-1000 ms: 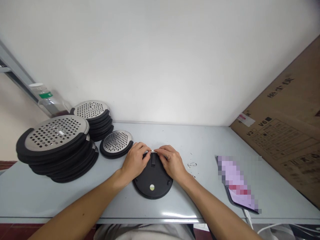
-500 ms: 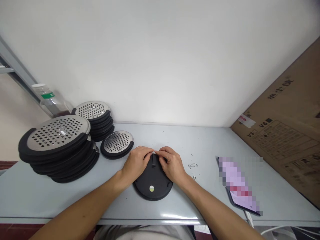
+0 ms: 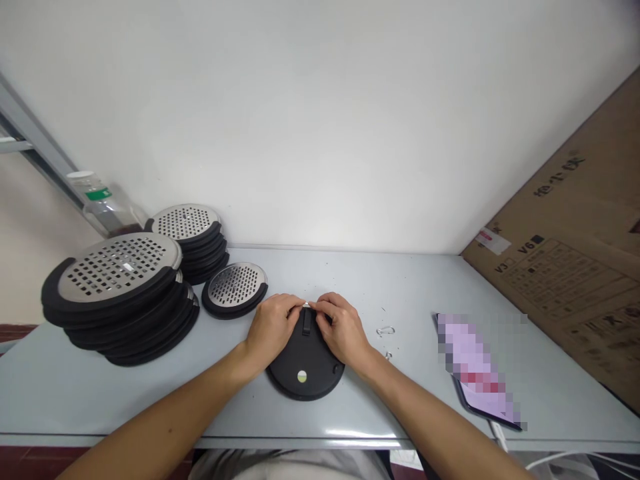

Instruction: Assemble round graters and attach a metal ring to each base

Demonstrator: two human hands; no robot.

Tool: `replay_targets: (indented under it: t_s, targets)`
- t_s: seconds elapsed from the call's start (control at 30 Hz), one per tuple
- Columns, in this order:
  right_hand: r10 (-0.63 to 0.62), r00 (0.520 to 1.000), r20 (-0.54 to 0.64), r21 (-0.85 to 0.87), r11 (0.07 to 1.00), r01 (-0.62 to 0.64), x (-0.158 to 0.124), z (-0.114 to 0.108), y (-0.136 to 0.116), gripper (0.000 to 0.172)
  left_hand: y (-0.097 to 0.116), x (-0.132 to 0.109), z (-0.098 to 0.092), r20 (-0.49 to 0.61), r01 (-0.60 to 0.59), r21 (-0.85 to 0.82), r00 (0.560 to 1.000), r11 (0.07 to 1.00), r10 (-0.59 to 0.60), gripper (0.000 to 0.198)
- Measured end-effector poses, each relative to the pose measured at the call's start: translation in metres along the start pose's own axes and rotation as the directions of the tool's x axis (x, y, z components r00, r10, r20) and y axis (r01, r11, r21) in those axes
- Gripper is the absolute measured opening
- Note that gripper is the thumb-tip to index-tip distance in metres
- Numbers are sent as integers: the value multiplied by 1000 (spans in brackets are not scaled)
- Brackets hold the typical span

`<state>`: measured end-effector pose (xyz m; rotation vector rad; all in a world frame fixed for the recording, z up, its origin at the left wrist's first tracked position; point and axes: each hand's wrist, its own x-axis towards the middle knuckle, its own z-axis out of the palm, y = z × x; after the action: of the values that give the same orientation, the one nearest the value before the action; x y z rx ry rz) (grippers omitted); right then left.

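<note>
A round black disc (image 3: pixel 310 363) lies on the table in front of me, with a raised black clip (image 3: pixel 307 322) near its far edge and a small green and white sticker (image 3: pixel 302 377) on its near part. My left hand (image 3: pixel 270 330) has thumb and fingers pinched at the far left of its rim. From the other side, my right hand (image 3: pixel 343 330) pinches close to the same spot. Between the fingertips shows a small bright metal piece (image 3: pixel 307 305), mostly hidden. Right of my right hand lies a thin metal carabiner-shaped clip (image 3: pixel 386 331).
Stacked at left are several black discs with perforated metal tops (image 3: pixel 125 267), a second stack (image 3: pixel 185 223) behind. A single perforated disc (image 3: pixel 237 285) lies nearer my left hand. A clear bottle (image 3: pixel 107 207), a phone (image 3: pixel 475 373) with a cable and a cardboard box (image 3: pixel 565 267) stand around.
Both hands stay at the disc's far edge. The fingertips have shifted very slightly, and a little more of the bright metal piece shows between them.
</note>
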<state>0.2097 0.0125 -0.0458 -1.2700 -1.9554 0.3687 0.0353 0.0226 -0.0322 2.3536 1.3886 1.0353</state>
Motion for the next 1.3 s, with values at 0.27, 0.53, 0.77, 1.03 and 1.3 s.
replay_targets:
  t_s: [0.27, 0.53, 0.77, 1.03, 1.3]
  targets:
    - [-28, 999, -21, 8, 1000, 28, 0, 1, 1, 35, -1, 1, 2, -6, 19, -16, 1000, 1000, -19, 17]
    - [-15, 999, -35, 33, 999, 16, 0, 2, 1, 34, 1, 1, 0, -4, 24, -12, 1000, 1000, -25, 16]
    - [0, 1000, -30, 22, 1000, 0, -1, 3, 0, 30, -1, 1, 2, 3, 12, -4, 1000, 1000, -12, 17]
    - [6, 999, -45, 27, 1000, -5, 0, 4, -2, 27, -5, 2, 2, 3, -5, -17, 1000, 1000, 5, 15]
    - [16, 998, -54, 35, 999, -14, 0, 6, -2, 25, -5, 2, 1, 10, -26, -30, 1000, 999, 26, 16]
